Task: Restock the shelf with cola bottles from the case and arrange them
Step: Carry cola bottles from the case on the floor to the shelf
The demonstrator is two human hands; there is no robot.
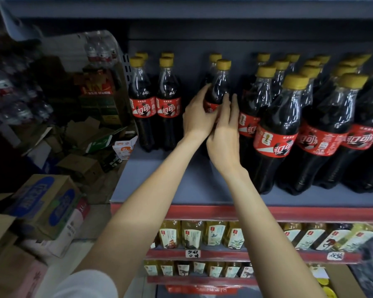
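Note:
A cola bottle (pixel 219 82) with a yellow cap and red label stands on the grey shelf (pixel 181 186), in the middle gap of the row. My left hand (pixel 199 114) wraps its left side. My right hand (pixel 225 134) presses against its right side with fingers straight up. Another bottle stands right behind it. Two short rows of cola bottles (pixel 155 104) stand to the left. Several fuller rows (pixel 299 130) fill the shelf's right part. The held bottle's base is hidden by my hands.
The shelf's red front rail (pixel 289 214) runs below my arms. Lower shelves hold yellow tea bottles (pixel 192 233). Left of the shelf lie piled cardboard cartons (pixel 45 203), a small milk carton (pixel 122 149) and packs of water bottles (pixel 99 52).

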